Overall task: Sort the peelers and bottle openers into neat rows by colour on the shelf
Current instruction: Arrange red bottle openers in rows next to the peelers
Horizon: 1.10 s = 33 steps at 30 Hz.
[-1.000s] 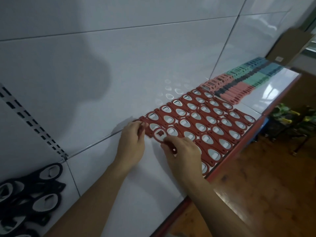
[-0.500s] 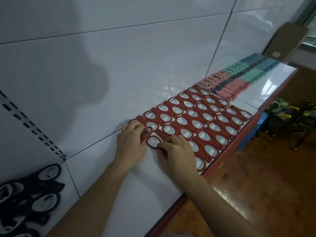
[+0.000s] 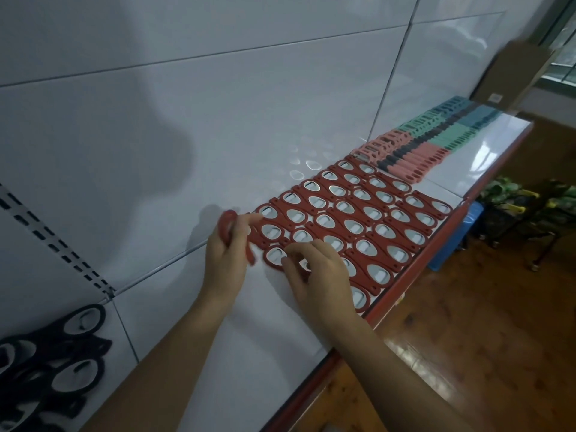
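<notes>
The left hand (image 3: 229, 257) gripped one red opener (image 3: 224, 224), tilted up off the shelf (image 3: 237, 322) at the near end of the rows; its fingers hid the opener's middle. The right hand (image 3: 318, 275) lay with bent fingers on the near corner of the red bottle openers (image 3: 358, 213), covering several; whether it pinched one could not be told. Farther along, pink and teal peelers (image 3: 414, 157) lay in blocks, blurred. Black openers (image 3: 62, 363) lay cut off at the lower left edge.
</notes>
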### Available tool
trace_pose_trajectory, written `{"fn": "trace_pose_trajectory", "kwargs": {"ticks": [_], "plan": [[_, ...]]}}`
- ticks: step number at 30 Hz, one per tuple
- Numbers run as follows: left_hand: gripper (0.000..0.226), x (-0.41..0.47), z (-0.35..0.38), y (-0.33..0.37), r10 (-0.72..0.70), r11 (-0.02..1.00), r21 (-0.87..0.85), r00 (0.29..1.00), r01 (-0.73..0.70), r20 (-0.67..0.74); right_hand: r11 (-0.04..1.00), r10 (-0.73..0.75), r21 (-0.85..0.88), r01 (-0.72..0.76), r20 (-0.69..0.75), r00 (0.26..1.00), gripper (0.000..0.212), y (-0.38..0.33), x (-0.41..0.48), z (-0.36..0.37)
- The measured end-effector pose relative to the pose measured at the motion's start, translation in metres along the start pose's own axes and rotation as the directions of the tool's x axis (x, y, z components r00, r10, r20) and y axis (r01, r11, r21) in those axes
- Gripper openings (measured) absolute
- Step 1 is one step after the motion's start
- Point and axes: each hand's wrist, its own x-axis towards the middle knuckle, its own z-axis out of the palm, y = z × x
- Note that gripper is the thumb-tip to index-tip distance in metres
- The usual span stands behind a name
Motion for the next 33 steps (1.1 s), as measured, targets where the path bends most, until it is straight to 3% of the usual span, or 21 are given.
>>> {"fn": "trace_pose_trajectory", "kwargs": {"ticks": [1,3,6,11,15,17,19,22,24,30,33], "plan": [[0.038,-0.003,0.003,0.008,-0.130,0.979,-0.153,0.991,0.134,0.038,0.996,0.030,0.078,-0.031,0.006,1.000,0.017,-0.002,-0.001,-0.002],[0.046,-0.008,0.005,0.014,-0.248,0.900,-0.332,0.958,0.284,0.146,0.961,0.080,0.263,-0.086,0.034,0.996,0.014,-0.007,-0.001,-0.009],[0.048,-0.015,0.008,0.012,-0.246,0.884,-0.343,0.939,0.319,0.240,0.853,0.095,0.507,-0.123,0.081,0.992,0.017,-0.015,0.000,-0.018],[0.026,-0.023,0.017,0.001,-0.181,0.942,-0.219,0.935,0.253,0.305,0.913,0.027,0.406,-0.041,0.040,0.999,0.018,-0.009,0.006,-0.019],[0.035,-0.021,0.020,0.002,-0.261,0.888,-0.316,0.931,0.335,0.254,0.983,-0.015,0.182,0.027,-0.072,0.997,0.015,0.007,0.003,-0.029],[0.034,-0.019,0.018,-0.002,-0.161,0.946,-0.240,0.960,0.216,0.230,0.987,0.067,0.152,-0.052,-0.093,0.993,0.020,0.013,-0.002,-0.037],[0.030,-0.018,0.016,-0.010,0.016,1.000,-0.017,0.982,-0.013,0.190,0.987,0.114,0.119,-0.103,-0.085,0.990,0.027,0.018,-0.009,-0.044],[0.019,-0.020,0.015,-0.017,0.163,0.933,0.285,0.964,-0.220,0.211,0.997,0.074,0.012,-0.073,-0.067,0.995,0.031,0.022,-0.023,-0.048],[0.015,-0.021,0.017,-0.020,0.195,0.863,0.410,0.943,-0.295,0.270,0.999,0.020,-0.044,-0.024,-0.077,0.997,0.034,0.023,-0.034,-0.048],[0.032,-0.024,0.022,-0.026,0.222,0.679,0.587,0.885,-0.441,0.408,0.996,0.015,-0.091,-0.018,-0.035,0.999,0.039,0.029,-0.062,-0.053],[0.030,-0.023,0.021,-0.026,0.217,0.663,0.597,0.879,-0.452,0.425,0.992,0.031,-0.119,-0.030,0.005,1.000,0.032,0.030,-0.069,-0.055]]}}
